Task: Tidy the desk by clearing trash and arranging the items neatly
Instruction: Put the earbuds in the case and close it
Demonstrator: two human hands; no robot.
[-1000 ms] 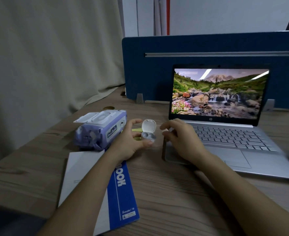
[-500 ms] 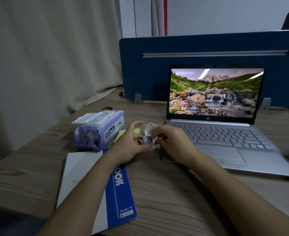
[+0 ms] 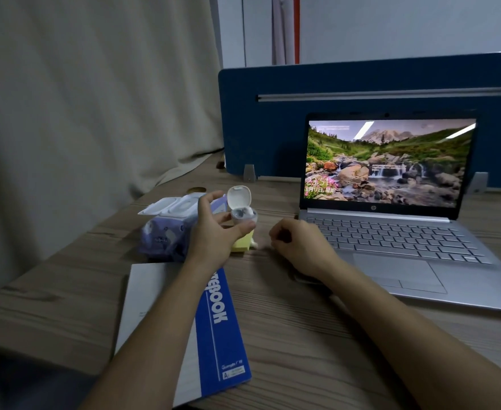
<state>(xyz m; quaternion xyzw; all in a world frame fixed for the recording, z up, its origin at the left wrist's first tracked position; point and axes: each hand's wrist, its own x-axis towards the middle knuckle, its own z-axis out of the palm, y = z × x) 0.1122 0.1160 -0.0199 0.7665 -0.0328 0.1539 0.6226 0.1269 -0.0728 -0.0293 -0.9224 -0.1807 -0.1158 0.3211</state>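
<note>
Desk (image 3: pixel 287 335) runs across the lower frame; laptop (image 3: pixel 391 220) open at right centre. Notebook (image 3: pixel 216 329) at lower centre, wipes pack (image 3: pixel 169 229) at left centre with its flap up. My left hand (image 3: pixel 213 235) grips the earbud case (image 3: pixel 240 208) at centre frame, lid open. My right hand (image 3: pixel 299 247), fingers curled, is by the laptop's near corner (holding anything? cannot tell). Risk: tilting the open case could spill the earbuds.

White earbud case (image 3: pixel 240 207); lilac wipes pack (image 3: pixel 166 232); yellow sticky notes (image 3: pixel 241 242); blue-and-white notebook (image 3: pixel 219 335); silver laptop (image 3: pixel 397 253); navy divider (image 3: pixel 361 81).
</note>
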